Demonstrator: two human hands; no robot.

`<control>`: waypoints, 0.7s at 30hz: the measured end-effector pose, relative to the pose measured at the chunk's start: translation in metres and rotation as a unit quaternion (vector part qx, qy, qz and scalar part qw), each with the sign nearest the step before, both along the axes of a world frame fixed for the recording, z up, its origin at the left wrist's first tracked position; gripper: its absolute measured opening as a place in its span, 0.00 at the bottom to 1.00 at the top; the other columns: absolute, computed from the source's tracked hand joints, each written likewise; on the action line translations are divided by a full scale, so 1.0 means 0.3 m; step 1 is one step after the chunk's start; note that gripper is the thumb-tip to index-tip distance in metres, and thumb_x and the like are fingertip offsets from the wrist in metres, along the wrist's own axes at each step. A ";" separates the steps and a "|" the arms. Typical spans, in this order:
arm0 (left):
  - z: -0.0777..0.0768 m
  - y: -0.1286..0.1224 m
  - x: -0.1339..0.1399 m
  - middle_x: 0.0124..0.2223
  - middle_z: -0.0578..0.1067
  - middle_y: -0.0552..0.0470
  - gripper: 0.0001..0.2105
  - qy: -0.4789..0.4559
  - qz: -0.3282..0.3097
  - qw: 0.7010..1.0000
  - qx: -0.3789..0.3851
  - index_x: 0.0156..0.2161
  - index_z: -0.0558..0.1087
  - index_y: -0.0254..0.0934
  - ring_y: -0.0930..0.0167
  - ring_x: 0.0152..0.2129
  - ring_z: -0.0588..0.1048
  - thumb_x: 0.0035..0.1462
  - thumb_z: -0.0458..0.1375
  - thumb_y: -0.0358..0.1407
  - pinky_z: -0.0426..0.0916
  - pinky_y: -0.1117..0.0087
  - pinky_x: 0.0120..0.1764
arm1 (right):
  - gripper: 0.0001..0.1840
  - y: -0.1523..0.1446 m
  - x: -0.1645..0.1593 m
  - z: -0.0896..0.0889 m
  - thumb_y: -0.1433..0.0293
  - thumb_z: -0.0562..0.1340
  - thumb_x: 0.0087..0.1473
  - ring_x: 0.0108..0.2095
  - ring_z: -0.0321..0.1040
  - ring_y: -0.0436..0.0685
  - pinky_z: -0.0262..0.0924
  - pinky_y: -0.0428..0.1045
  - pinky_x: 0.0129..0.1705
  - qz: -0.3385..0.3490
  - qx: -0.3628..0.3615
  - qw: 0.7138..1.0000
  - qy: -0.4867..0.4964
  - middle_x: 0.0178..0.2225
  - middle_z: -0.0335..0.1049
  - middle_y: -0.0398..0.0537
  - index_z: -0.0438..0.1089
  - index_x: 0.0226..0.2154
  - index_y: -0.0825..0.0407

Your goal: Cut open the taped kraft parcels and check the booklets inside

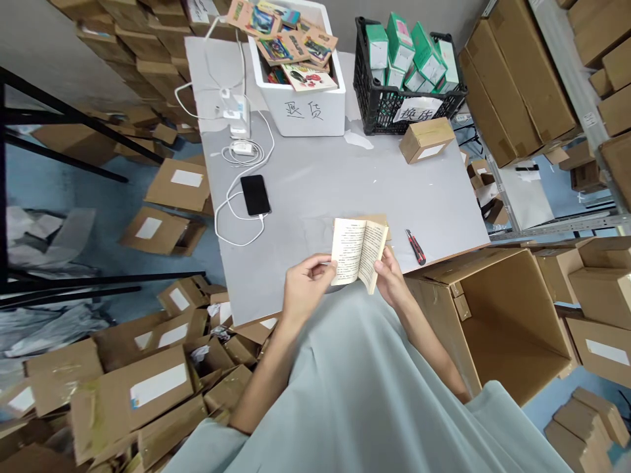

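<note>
A small paperback book (349, 251) with printed text lies open between my hands, above the front edge of the grey table (315, 177). My left hand (310, 281) pinches the left page edge with thumb and fingers. On the other side, my right hand (389, 274) grips the lower right edge of the book, its thumb on the page. Behind the book a piece of brown cardboard (377, 218) partly shows on the table; the book hides the rest. To the right of my right hand rests a red and black box cutter (415, 247).
A white foam box (310, 115) full of books and a black crate (362, 98) of green boxes stand at the back. Nearby are a small carton (428, 140), a phone (255, 194) on a cable and a power strip (237, 118). A large open carton (503, 328) stands right; cartons crowd the left floor.
</note>
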State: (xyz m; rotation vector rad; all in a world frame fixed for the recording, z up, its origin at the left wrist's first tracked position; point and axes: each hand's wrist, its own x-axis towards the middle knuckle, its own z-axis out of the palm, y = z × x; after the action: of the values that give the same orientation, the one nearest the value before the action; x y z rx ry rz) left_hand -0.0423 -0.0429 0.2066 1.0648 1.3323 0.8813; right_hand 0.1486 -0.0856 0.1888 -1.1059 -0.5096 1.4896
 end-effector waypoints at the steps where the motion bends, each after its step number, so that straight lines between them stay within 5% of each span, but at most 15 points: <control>1: -0.008 0.012 -0.016 0.31 0.83 0.50 0.14 -0.007 0.011 1.000 -0.016 0.35 0.85 0.37 0.69 0.26 0.78 0.49 0.71 0.46 0.75 0.70 0.31 | 0.35 -0.001 0.007 0.004 0.45 0.81 0.45 0.62 0.76 0.70 0.72 0.63 0.65 0.002 -0.002 1.000 -0.001 0.54 0.83 0.50 0.74 0.50 0.42; 9: -0.021 0.050 -0.067 0.30 0.82 0.49 0.17 -0.094 0.029 0.991 -0.096 0.29 0.82 0.38 0.69 0.25 0.75 0.42 0.76 0.48 0.75 0.68 0.32 | 0.39 -0.002 0.026 0.027 0.41 0.80 0.44 0.63 0.75 0.72 0.72 0.66 0.64 0.030 -0.010 0.999 0.019 0.54 0.83 0.52 0.78 0.52 0.43; 21: -0.046 0.022 -0.061 0.37 0.84 0.46 0.26 -0.127 -0.029 0.990 -0.055 0.40 0.84 0.38 0.67 0.31 0.78 0.49 0.76 0.59 0.74 0.69 0.33 | 0.28 0.004 0.032 0.028 0.47 0.81 0.49 0.53 0.80 0.65 0.74 0.60 0.58 0.013 -0.034 0.998 -0.043 0.49 0.84 0.47 0.77 0.44 0.43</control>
State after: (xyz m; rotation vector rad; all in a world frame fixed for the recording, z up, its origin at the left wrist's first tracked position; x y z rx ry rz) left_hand -0.0607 -0.0363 0.1927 0.8702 1.1190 0.8586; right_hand 0.1583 -0.0844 0.1972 -1.2252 -0.5385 1.4961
